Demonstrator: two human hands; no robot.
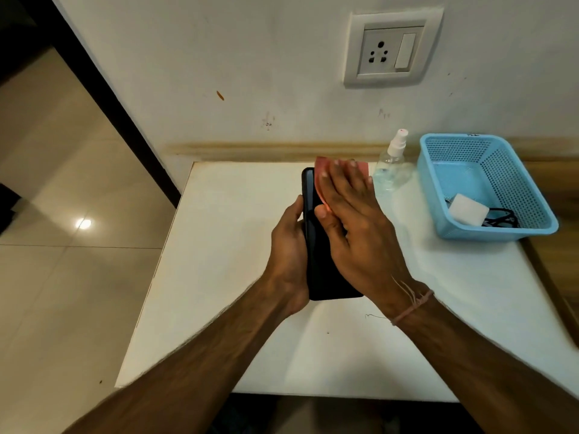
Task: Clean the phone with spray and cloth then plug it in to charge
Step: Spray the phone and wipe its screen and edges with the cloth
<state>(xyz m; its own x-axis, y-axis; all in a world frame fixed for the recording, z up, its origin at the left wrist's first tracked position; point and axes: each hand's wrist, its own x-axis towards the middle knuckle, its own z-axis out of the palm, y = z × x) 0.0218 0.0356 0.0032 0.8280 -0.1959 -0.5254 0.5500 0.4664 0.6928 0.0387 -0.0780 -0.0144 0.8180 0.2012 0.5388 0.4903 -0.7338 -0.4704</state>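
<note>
Over the table (219, 261), phone (322, 277) is clasped by curled left hand (289, 255); cloth (321, 169) is pressed onto it by flat-fingered right hand (354, 227).

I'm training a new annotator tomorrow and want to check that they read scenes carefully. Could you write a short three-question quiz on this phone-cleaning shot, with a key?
1. True or false: the spray bottle stands inside the blue basket.
2. Multiple choice: the left hand grips A) the pink cloth, B) the black phone, C) the white charger.
3. Fill in: the right hand presses the pink cloth flat onto the black ____.
Key: 1 false, it stands on the table beside the blue basket; 2 B; 3 phone.
</note>
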